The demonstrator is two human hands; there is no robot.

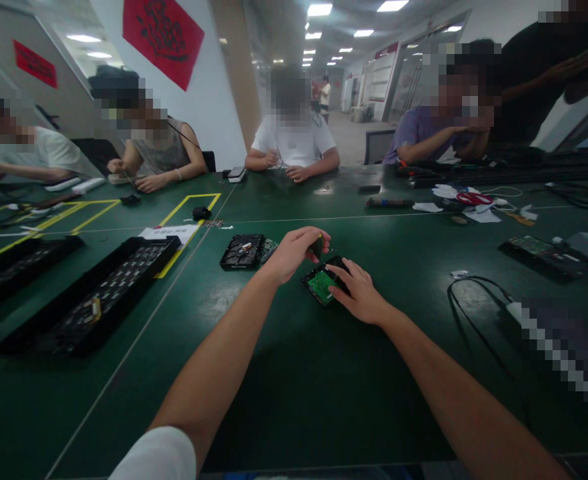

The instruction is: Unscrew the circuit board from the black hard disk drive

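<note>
A hard drive (321, 285) with a green circuit board facing up lies on the table in front of me. My right hand (360, 292) grips it from the right, the thumb and fingers lying over its board and far edge. Above the drive's far left side, my left hand (298, 252) is closed around the dark handle of a screwdriver (317, 247); its tip is hidden. Just left of my hands rests a second black hard drive (243, 253) with small pale bits on top. Beside that one is a loose circuit board (269, 251), partly covered by my left hand.
Two long black trays (119, 287) (24, 263) stand on the left, the nearer holding small parts. A pixelated device (564, 333) with a black cable (467, 280) lies at right, near another board (539, 253). Several people sit across the green table (294, 400).
</note>
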